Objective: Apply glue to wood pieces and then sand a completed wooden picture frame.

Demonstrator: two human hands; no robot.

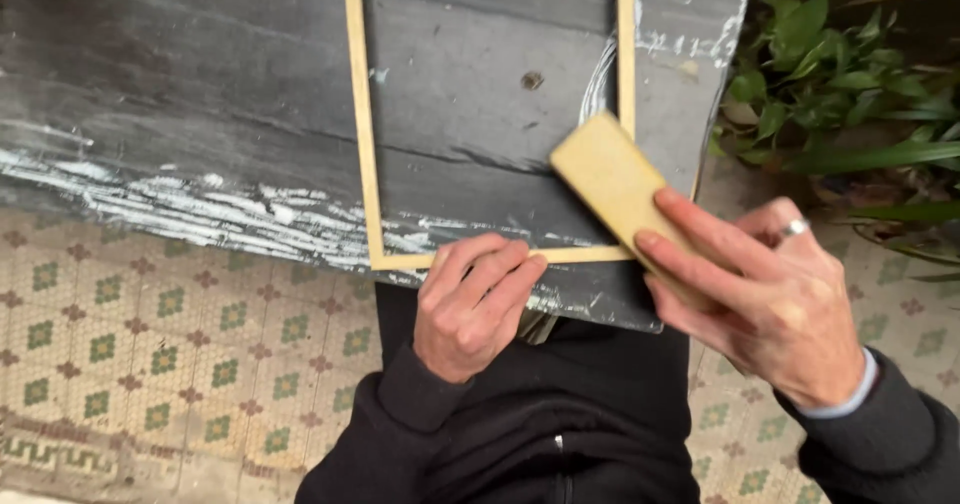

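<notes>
Sanding block (612, 186) leads the action: a pale tan, rectangular pad with softly rounded corners, lying at an angle across the lower right corner of a thin wooden frame (362, 144). The right hand (765, 299) is closed on the block's near end, index and middle fingers laid flat along its top, thumb tucked out of sight underneath, a silver ring (792, 229) showing on one finger. The left hand (472, 304) is curled in a loose fist, fingertips pressing down on the frame's bottom rail close to that same corner, pinning it to the dark board (200, 104). The board, a worn slate-grey slab streaked with white scrape marks along its near edge, rests across the person's lap, dark clothing showing below it. The frame itself is pale bare wood, very slender strips joined at right angles, lying flat; its upper part runs out of view. By my read, the step in hand is rubbing down the right-hand corner joint, with the block's far end sitting right on the upright strip. The next stroke looks to call for a light, even push along the strip, flat pressure, and a firm hold from the pinning hand, since such thin strips could flex or slide. Patterned floor tiles (150, 334) spread to the left, green leafy plants (840, 74) sit off to the right.
</notes>
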